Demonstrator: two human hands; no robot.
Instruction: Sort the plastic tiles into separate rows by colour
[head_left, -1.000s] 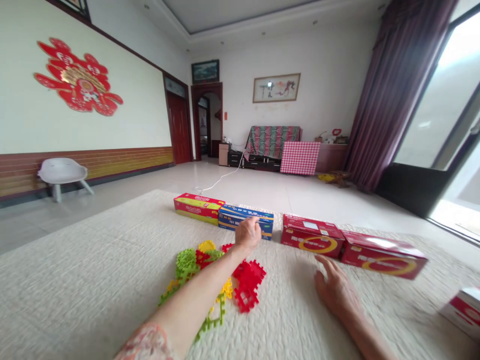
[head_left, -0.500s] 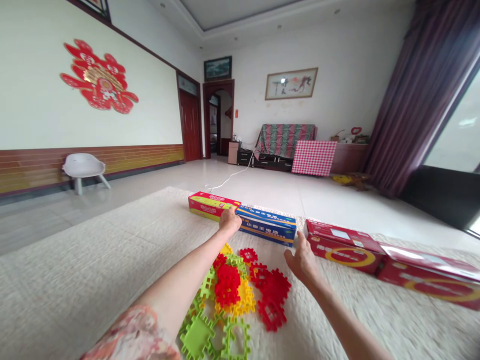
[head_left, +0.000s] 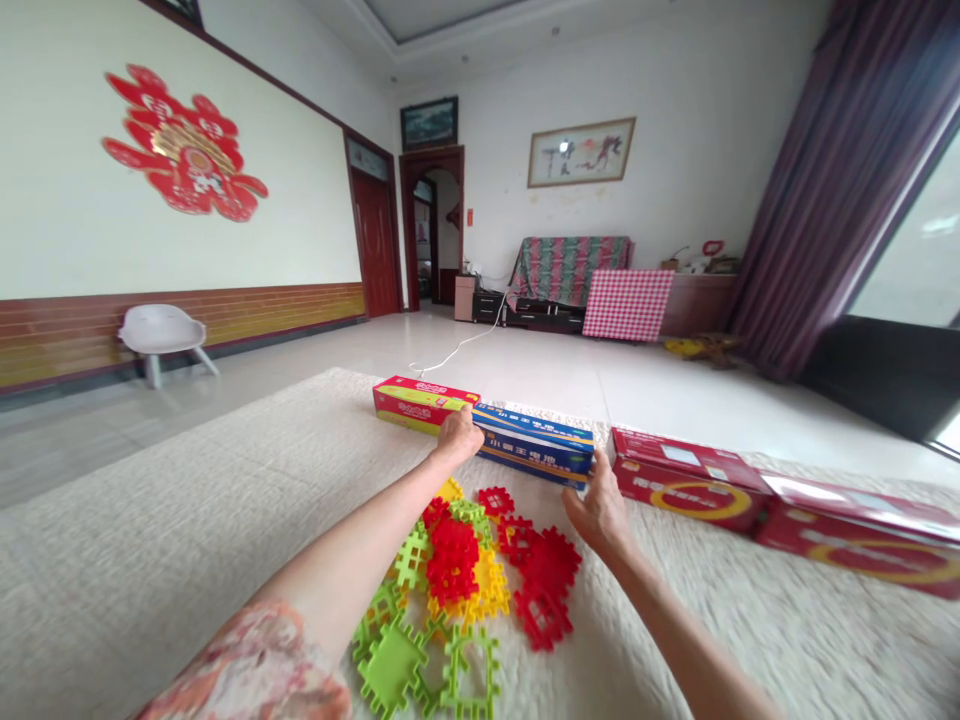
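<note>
A long blue box (head_left: 536,445) lies on the cream rug (head_left: 187,530) in a row of boxes. My left hand (head_left: 459,437) grips its left end, fingers curled over the corner. At the box's right end my right hand (head_left: 600,505) has its fingers closed on the corner. A red and yellow box (head_left: 420,401) lies just left of the blue one. Two red boxes (head_left: 690,484) (head_left: 862,535) continue the row to the right. Between my forearms lies a heap of red, yellow and green plastic interlocking tiles (head_left: 465,580).
Beyond the rug is a tiled floor with a white cable (head_left: 450,352). A white chair (head_left: 161,335) stands by the left wall. At the far wall are a covered sofa (head_left: 570,270) and a red checked board (head_left: 626,305). Dark curtains (head_left: 832,190) hang at right.
My right hand moved from the rug beside the red boxes up to the blue box's right end. My left hand shifted along the blue box to its left end. The view swung a little.
</note>
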